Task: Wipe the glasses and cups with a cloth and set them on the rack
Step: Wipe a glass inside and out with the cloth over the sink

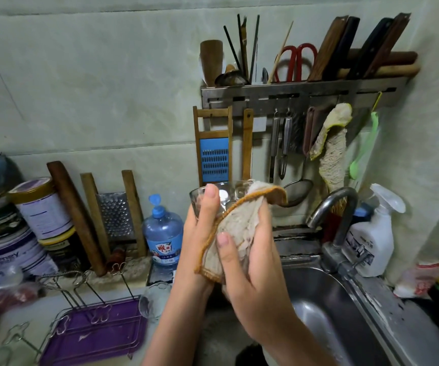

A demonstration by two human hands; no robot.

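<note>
Head view: my left hand [200,233] curls round a glass [222,195], thumb near its rim, while my right hand [255,273] clutches the cloth [239,228] wrapped against it, both raised over the left edge of the sink [324,307], the rack [94,328] lying further left of the sink.

Clear glass [226,195] tilted — beige cloth [242,228] wraps its side.
</note>
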